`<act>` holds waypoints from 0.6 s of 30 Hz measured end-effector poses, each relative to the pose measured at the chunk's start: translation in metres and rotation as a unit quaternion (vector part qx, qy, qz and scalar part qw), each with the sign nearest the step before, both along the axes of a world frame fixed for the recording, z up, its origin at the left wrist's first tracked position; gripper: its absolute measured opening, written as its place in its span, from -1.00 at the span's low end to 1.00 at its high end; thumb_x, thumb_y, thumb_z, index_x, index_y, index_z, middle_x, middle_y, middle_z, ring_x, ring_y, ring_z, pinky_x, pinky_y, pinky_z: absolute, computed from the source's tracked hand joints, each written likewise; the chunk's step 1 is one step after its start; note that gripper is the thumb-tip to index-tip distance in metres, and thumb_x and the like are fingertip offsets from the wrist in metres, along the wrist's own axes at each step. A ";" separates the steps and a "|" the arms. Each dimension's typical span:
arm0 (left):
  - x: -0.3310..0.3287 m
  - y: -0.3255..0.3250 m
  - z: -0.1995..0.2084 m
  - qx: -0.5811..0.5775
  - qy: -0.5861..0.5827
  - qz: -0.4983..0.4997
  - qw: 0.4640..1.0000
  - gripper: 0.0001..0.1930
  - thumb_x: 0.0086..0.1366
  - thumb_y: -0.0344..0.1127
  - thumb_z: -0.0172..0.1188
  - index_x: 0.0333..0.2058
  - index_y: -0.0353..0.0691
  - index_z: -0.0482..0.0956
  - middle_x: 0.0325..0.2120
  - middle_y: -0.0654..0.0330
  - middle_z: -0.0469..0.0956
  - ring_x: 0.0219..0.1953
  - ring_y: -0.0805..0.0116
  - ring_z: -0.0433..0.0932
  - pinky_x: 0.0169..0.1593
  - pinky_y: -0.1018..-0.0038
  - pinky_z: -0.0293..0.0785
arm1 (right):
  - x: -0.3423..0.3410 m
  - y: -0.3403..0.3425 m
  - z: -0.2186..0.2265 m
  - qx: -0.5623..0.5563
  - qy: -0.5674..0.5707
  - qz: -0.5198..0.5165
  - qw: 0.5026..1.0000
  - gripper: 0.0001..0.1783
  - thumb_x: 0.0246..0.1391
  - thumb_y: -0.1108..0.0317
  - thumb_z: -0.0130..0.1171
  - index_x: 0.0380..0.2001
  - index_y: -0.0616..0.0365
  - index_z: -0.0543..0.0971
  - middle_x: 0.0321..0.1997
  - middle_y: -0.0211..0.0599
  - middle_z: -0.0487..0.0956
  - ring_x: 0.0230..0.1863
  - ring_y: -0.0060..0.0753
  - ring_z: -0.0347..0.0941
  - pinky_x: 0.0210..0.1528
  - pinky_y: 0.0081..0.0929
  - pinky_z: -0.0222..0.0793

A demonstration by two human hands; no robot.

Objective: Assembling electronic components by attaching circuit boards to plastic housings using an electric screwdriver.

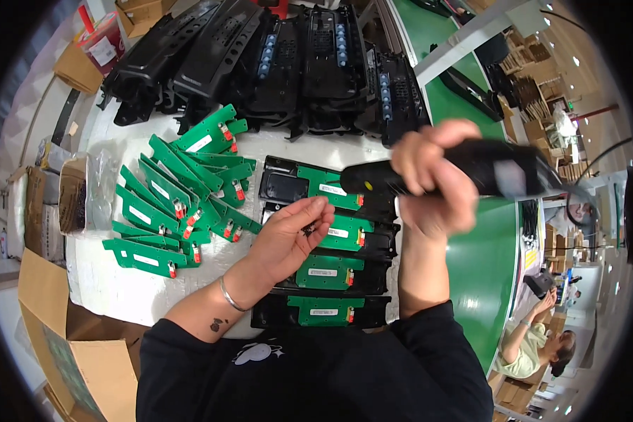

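Observation:
My right hand (436, 176), blurred by motion, is wrapped round a black electric screwdriver (503, 167). The tool lies nearly level, its tip pointing left over the topmost circuit board. Thumb and fingers of my left hand (281, 239) come together just left of the tip; small dark screws (308, 229) show in its curled palm. Beneath both hands, several black plastic housings (280, 184) lie in a column. Each bears a green circuit board (322, 273) with a white label and a red-and-white connector. My left hand partly hides the upper boards.
Loose green circuit boards (155, 190) are heaped on the left of the white table. Black plastic housings (271, 63) are stacked along the back. An open cardboard box (95, 352) stands lower left, a green work surface (471, 274) at the right. A person (534, 344) works farther right.

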State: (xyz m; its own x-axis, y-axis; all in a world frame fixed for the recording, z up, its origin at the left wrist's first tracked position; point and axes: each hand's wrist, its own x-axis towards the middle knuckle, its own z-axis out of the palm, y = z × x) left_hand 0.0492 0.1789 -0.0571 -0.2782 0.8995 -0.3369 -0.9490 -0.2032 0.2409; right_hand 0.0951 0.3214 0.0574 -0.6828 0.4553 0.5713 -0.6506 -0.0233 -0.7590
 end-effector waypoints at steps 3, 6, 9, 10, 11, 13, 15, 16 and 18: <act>0.002 0.000 0.005 0.001 -0.006 -0.002 1.000 -0.83 0.22 -0.29 0.06 -0.28 -0.25 0.46 -0.38 0.31 0.46 -0.32 0.62 0.44 -0.22 0.75 0.42 | 0.027 -0.013 0.024 0.054 0.031 0.074 0.995 -0.74 -0.15 0.33 0.01 -0.34 0.14 0.27 -0.74 -0.61 0.23 -0.75 -0.72 0.13 -0.62 -0.68 0.03; 0.001 0.000 0.003 0.057 -0.003 -0.024 0.998 -0.83 0.23 -0.24 0.06 -0.33 -0.21 0.46 -0.40 0.34 0.43 -0.38 0.66 0.40 -0.26 0.76 0.41 | 0.033 -0.018 0.024 0.065 0.016 0.088 0.994 -0.71 -0.19 0.34 0.06 -0.34 0.11 0.27 -0.72 -0.60 0.27 -0.74 -0.71 0.16 -0.60 -0.69 0.07; 0.002 0.001 0.005 0.040 -0.008 -0.014 0.999 -0.83 0.23 -0.23 0.05 -0.33 -0.21 0.46 -0.41 0.35 0.43 -0.38 0.65 0.40 -0.26 0.75 0.42 | 0.035 -0.016 0.023 0.066 0.024 0.106 0.992 -0.71 -0.18 0.34 0.06 -0.33 0.11 0.28 -0.72 -0.60 0.28 -0.74 -0.71 0.16 -0.60 -0.70 0.07; 0.002 0.001 0.005 0.039 -0.009 -0.014 0.999 -0.83 0.23 -0.23 0.05 -0.33 -0.21 0.46 -0.41 0.35 0.43 -0.38 0.65 0.40 -0.26 0.75 0.42 | 0.035 -0.014 0.023 0.065 0.023 0.105 0.992 -0.71 -0.18 0.34 0.06 -0.33 0.11 0.28 -0.72 -0.60 0.28 -0.74 -0.71 0.16 -0.60 -0.70 0.07; 0.002 0.001 0.004 0.057 -0.024 -0.023 0.998 -0.83 0.22 -0.23 0.06 -0.32 -0.20 0.46 -0.41 0.34 0.43 -0.38 0.65 0.40 -0.27 0.75 0.42 | 0.034 -0.013 0.024 0.064 0.030 0.114 0.991 -0.70 -0.18 0.35 0.06 -0.32 0.11 0.28 -0.72 -0.60 0.28 -0.73 -0.71 0.17 -0.60 -0.70 0.07; 0.002 0.000 -0.002 0.075 -0.039 -0.029 0.996 -0.83 0.22 -0.23 0.07 -0.31 -0.19 0.46 -0.41 0.34 0.43 -0.38 0.65 0.41 -0.28 0.75 0.42 | 0.033 -0.014 0.024 0.062 0.037 0.125 0.990 -0.70 -0.18 0.35 0.07 -0.32 0.12 0.28 -0.72 -0.60 0.28 -0.73 -0.71 0.17 -0.60 -0.70 0.07; 0.002 -0.001 -0.012 0.178 -0.097 -0.041 0.978 -0.75 0.24 -0.18 0.04 -0.23 -0.22 0.44 -0.36 0.28 0.46 -0.32 0.58 0.44 -0.21 0.70 0.42 | 0.030 -0.016 0.023 0.072 0.031 0.120 0.990 -0.70 -0.16 0.34 0.05 -0.30 0.13 0.29 -0.72 -0.60 0.28 -0.74 -0.71 0.15 -0.62 -0.69 0.04; 0.002 0.001 -0.006 0.178 -0.099 -0.042 0.978 -0.75 0.24 -0.18 0.04 -0.23 -0.22 0.44 -0.36 0.28 0.46 -0.32 0.58 0.44 -0.21 0.70 0.42 | 0.028 -0.017 0.019 0.061 0.030 0.100 0.993 -0.70 -0.16 0.34 0.04 -0.30 0.14 0.29 -0.72 -0.60 0.27 -0.74 -0.72 0.14 -0.63 -0.68 0.02; 0.003 0.004 0.016 0.085 -0.019 -0.024 0.996 -0.62 0.26 -0.12 -0.02 -0.16 -0.36 0.37 -0.24 0.09 0.45 -0.18 0.38 0.45 -0.07 0.57 0.40 | 0.013 -0.020 0.003 0.045 0.016 0.032 0.998 -0.72 -0.16 0.35 0.02 -0.31 0.17 0.31 -0.74 -0.57 0.22 -0.77 -0.68 0.08 -0.64 -0.63 -0.02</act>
